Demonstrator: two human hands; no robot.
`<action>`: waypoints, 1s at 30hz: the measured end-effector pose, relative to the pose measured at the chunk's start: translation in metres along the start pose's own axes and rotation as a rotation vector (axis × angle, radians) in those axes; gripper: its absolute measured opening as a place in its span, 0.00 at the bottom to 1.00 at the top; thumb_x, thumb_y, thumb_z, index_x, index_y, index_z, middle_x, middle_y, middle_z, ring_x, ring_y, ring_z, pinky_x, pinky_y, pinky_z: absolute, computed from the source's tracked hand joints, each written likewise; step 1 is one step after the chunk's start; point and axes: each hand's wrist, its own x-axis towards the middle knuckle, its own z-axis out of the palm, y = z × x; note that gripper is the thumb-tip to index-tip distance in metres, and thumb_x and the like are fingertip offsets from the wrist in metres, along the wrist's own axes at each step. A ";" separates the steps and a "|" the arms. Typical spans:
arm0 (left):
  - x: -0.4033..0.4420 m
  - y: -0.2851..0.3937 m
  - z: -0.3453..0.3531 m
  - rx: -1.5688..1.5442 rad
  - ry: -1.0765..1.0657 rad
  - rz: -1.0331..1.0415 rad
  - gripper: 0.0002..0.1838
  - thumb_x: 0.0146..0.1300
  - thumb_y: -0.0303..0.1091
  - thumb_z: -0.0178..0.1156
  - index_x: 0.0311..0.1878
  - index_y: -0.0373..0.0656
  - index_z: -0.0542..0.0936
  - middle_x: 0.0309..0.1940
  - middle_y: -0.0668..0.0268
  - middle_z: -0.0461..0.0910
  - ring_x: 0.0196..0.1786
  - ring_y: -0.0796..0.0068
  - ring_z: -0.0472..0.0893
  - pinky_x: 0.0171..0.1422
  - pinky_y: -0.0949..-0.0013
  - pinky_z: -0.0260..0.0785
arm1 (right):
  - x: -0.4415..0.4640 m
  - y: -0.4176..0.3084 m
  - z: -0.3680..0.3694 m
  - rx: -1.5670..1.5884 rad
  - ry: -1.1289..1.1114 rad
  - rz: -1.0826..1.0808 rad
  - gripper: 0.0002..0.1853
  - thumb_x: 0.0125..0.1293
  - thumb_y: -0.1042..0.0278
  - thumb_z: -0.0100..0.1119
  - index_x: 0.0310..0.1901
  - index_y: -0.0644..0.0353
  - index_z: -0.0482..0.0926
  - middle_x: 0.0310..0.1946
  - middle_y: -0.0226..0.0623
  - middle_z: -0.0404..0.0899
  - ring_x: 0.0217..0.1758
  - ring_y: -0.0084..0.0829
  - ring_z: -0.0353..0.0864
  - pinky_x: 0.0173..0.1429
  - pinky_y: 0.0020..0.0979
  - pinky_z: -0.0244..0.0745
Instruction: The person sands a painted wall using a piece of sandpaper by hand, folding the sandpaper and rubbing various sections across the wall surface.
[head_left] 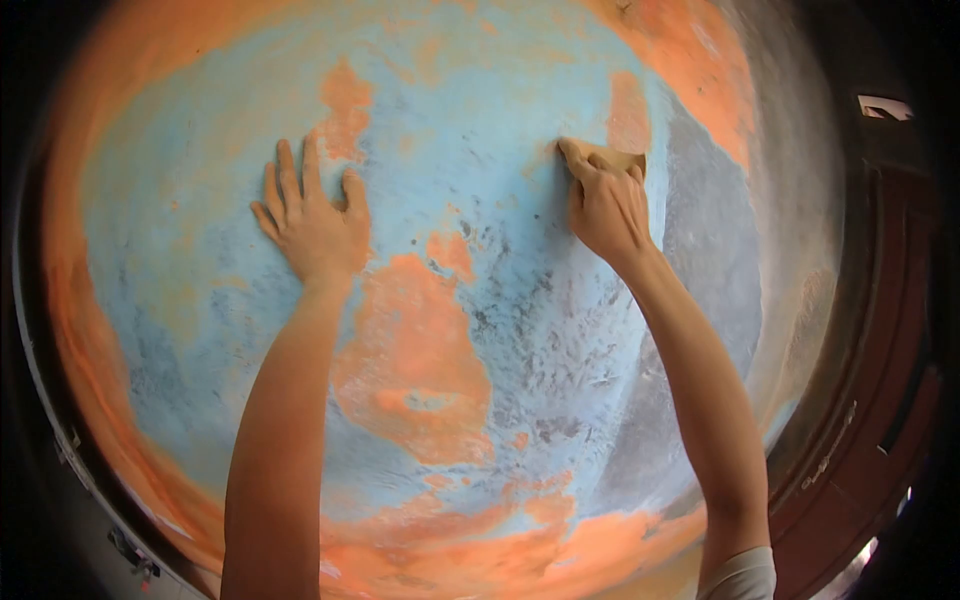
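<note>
A large panel (430,130) with patches of light blue, orange and grey fills most of the view. My left hand (315,225) lies on it with the fingers spread, next to an orange patch (347,110). To the right, my right hand (607,205) presses a small tan sheet (628,161), which looks like sandpaper, against the blue area. Its index finger points up and left, and the other fingers curl over the sheet, hiding part of it. Just above that sheet is a narrow orange patch (629,110).
A bigger orange patch (415,360) with dark specks beside it lies between my forearms. A grey area (705,220) runs down the right of the panel. Past its right edge stands a dark reddish-brown structure (860,400). Small objects (135,555) lie at the lower left.
</note>
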 end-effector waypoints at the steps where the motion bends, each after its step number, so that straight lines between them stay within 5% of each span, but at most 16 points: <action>1: 0.000 0.000 0.000 0.010 0.004 -0.001 0.30 0.68 0.52 0.50 0.72 0.60 0.63 0.74 0.63 0.57 0.75 0.57 0.56 0.76 0.40 0.42 | -0.001 -0.003 0.003 -0.004 -0.007 0.006 0.25 0.53 0.79 0.53 0.56 0.57 0.74 0.31 0.41 0.80 0.31 0.44 0.78 0.47 0.40 0.65; 3: -0.001 -0.001 0.000 0.022 0.010 -0.009 0.30 0.68 0.52 0.50 0.72 0.60 0.63 0.74 0.63 0.57 0.74 0.56 0.56 0.76 0.40 0.42 | 0.001 -0.009 0.009 0.143 -0.040 0.105 0.26 0.52 0.79 0.54 0.56 0.56 0.74 0.31 0.41 0.80 0.33 0.43 0.79 0.46 0.40 0.65; 7: -0.001 -0.005 0.001 0.034 -0.001 -0.009 0.30 0.68 0.52 0.49 0.73 0.60 0.62 0.74 0.63 0.57 0.75 0.59 0.56 0.77 0.42 0.41 | -0.006 -0.007 -0.003 -0.002 0.011 -0.068 0.24 0.56 0.78 0.52 0.56 0.56 0.74 0.31 0.42 0.81 0.34 0.43 0.80 0.48 0.40 0.66; 8: -0.001 -0.003 0.002 0.022 -0.001 -0.012 0.30 0.69 0.52 0.49 0.73 0.61 0.62 0.74 0.64 0.57 0.75 0.59 0.56 0.77 0.43 0.40 | -0.002 -0.006 -0.002 0.026 0.022 -0.031 0.25 0.56 0.82 0.51 0.58 0.59 0.77 0.26 0.45 0.77 0.29 0.43 0.77 0.37 0.38 0.69; 11: -0.002 -0.003 0.001 0.021 0.002 -0.012 0.30 0.69 0.52 0.49 0.73 0.60 0.62 0.74 0.64 0.57 0.75 0.60 0.56 0.78 0.44 0.39 | 0.001 -0.010 0.005 0.144 0.044 0.124 0.24 0.55 0.83 0.51 0.56 0.58 0.79 0.26 0.44 0.77 0.28 0.42 0.76 0.37 0.37 0.68; 15: 0.000 -0.004 0.000 0.022 -0.007 -0.016 0.29 0.69 0.51 0.49 0.73 0.60 0.62 0.74 0.64 0.57 0.75 0.60 0.56 0.78 0.43 0.39 | -0.011 -0.011 0.009 0.124 0.044 0.054 0.25 0.54 0.84 0.49 0.55 0.60 0.79 0.26 0.46 0.76 0.28 0.42 0.76 0.36 0.38 0.68; 21: -0.001 -0.003 0.001 -0.026 0.025 0.003 0.30 0.66 0.50 0.50 0.71 0.57 0.65 0.73 0.63 0.59 0.74 0.58 0.58 0.77 0.40 0.41 | -0.001 -0.014 0.005 0.219 0.050 0.134 0.24 0.53 0.86 0.49 0.53 0.64 0.78 0.27 0.49 0.78 0.29 0.44 0.77 0.38 0.39 0.71; 24: -0.001 -0.005 0.000 0.009 0.022 -0.013 0.30 0.66 0.50 0.51 0.71 0.57 0.65 0.73 0.63 0.60 0.74 0.58 0.58 0.77 0.41 0.41 | -0.010 -0.010 0.006 0.128 -0.078 0.119 0.22 0.54 0.79 0.52 0.53 0.59 0.77 0.34 0.47 0.81 0.34 0.45 0.80 0.48 0.43 0.67; 26: -0.001 -0.002 0.002 -0.003 0.034 -0.001 0.30 0.65 0.50 0.51 0.71 0.57 0.66 0.73 0.63 0.60 0.74 0.59 0.58 0.77 0.41 0.41 | -0.002 -0.002 0.011 0.147 0.104 0.009 0.22 0.54 0.79 0.51 0.53 0.59 0.77 0.33 0.46 0.81 0.35 0.45 0.80 0.48 0.46 0.67; 30: -0.001 -0.005 0.003 -0.003 0.054 0.011 0.30 0.65 0.50 0.51 0.71 0.57 0.66 0.73 0.63 0.60 0.74 0.59 0.58 0.77 0.41 0.42 | -0.001 -0.012 0.001 0.208 -0.023 0.164 0.22 0.55 0.78 0.51 0.53 0.58 0.77 0.33 0.46 0.81 0.35 0.46 0.80 0.48 0.45 0.69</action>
